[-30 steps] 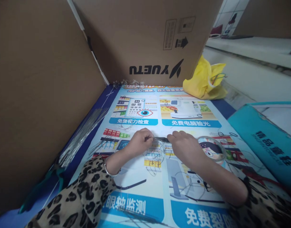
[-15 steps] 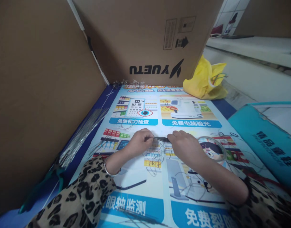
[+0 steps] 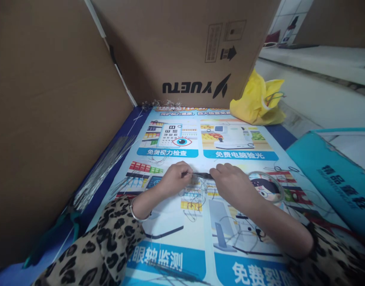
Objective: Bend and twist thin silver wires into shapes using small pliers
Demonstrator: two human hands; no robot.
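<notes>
My right hand [image 3: 231,182] is closed round a pair of slim dark tweezers [image 3: 203,174], their narrow tip pointing left. Facing it, my left hand [image 3: 176,177] pinches something fine at that tip; it looks like a thin wire, but the fingers hide most of it. Both hands are above the printed poster sheet [image 3: 201,222], a short gap apart. Below and between them lie loose bent wires [image 3: 192,198]. A coil of wire in a ring [image 3: 282,188] rests just right of my right hand.
At left lies a bundle of straight silvery wires [image 3: 106,171], with green-handled pliers [image 3: 55,234] nearer me. Cardboard walls [image 3: 176,47] rise at the back and left. A yellow bag [image 3: 256,101] stands back right, a teal box [image 3: 328,171] at right. Dark wire lengths [image 3: 176,272] lie in front.
Almost nothing differs. My right forearm has shifted very slightly; both hands keep their hold in the same place.
</notes>
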